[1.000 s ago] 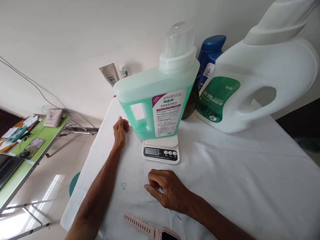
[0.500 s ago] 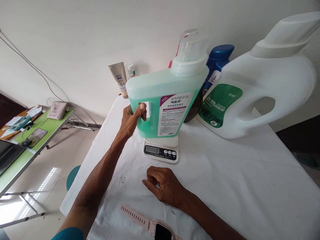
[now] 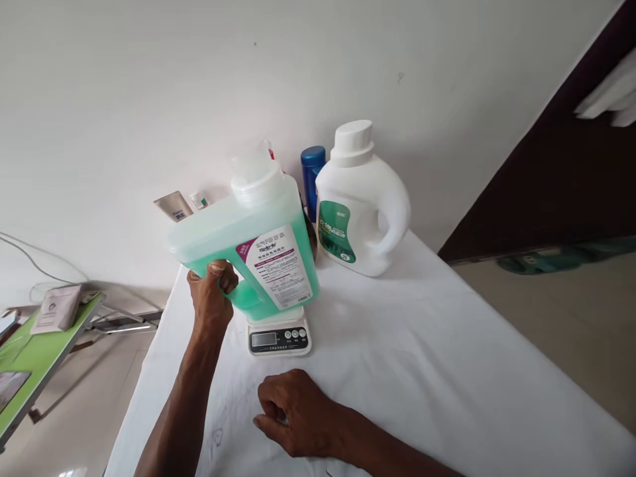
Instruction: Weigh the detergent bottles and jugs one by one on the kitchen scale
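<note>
Detergent jug [image 3: 258, 252], filled with green liquid, is gripped at its handle by the closed left hand [image 3: 211, 298] and tilted over the kitchen scale [image 3: 279, 336]. Right hand [image 3: 293, 417] is rested loosely curled, holding nothing, on the white tablecloth [image 3: 447, 371].

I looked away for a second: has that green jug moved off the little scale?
Yes. The green jug stood flat on the scale a second ago; now the left hand grips its handle and has tipped it, its base seemingly lifting from the scale's platform.

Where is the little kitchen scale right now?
The scale sits on the white table near the middle of the head view, under the green jug gripped by the left hand, beyond the right hand.
</note>
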Demonstrator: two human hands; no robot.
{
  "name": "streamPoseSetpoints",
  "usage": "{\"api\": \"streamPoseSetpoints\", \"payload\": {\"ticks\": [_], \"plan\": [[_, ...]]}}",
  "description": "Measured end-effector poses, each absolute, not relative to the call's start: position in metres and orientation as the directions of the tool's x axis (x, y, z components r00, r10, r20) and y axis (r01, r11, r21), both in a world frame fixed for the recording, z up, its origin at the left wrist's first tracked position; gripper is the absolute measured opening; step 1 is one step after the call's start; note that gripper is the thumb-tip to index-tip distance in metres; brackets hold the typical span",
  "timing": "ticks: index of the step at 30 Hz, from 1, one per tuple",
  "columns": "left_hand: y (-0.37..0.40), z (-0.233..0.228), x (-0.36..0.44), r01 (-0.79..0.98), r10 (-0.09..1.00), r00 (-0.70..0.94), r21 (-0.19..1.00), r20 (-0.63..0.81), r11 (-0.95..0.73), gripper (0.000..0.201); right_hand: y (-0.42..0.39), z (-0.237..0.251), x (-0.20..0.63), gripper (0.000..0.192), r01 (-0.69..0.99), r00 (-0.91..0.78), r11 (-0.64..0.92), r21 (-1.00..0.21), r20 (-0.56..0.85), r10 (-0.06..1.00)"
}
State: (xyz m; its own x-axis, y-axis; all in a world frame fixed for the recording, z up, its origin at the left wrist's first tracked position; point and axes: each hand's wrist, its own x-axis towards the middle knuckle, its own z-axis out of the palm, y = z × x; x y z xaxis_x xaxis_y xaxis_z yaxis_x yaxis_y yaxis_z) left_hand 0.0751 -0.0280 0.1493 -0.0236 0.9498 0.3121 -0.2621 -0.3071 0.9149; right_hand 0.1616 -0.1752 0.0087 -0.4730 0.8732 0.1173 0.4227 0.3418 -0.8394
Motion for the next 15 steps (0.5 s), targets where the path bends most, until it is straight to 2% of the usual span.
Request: {"api": "streamPoseSetpoints", "payload": {"ticks": [3, 8, 15], "plan": [[-0.035, 0.156, 0.099, -0.317, 0.957, 0.033, 0.911, 0.287, -0.262, 0.076, -0.175, 0.006, 0.161, 0.033, 0.433, -0.479, 0.342, -0.834, 0.109, 0.871], [-0.043, 0.145, 0.147, -0.353, 0.959, 0.156, 0.921, 0.235, -0.168, 0.064, -0.174, 0.002, 0.159, 0.032, 0.429, -0.474, 0.354, -0.831, 0.126, 0.871], [-0.048, 0.116, 0.196, -0.297, 0.934, 0.316, 0.952, 0.168, -0.071, 0.059, -0.174, 0.007, 0.162, 0.036, 0.443, -0.48, 0.319, -0.838, 0.078, 0.874]]}}
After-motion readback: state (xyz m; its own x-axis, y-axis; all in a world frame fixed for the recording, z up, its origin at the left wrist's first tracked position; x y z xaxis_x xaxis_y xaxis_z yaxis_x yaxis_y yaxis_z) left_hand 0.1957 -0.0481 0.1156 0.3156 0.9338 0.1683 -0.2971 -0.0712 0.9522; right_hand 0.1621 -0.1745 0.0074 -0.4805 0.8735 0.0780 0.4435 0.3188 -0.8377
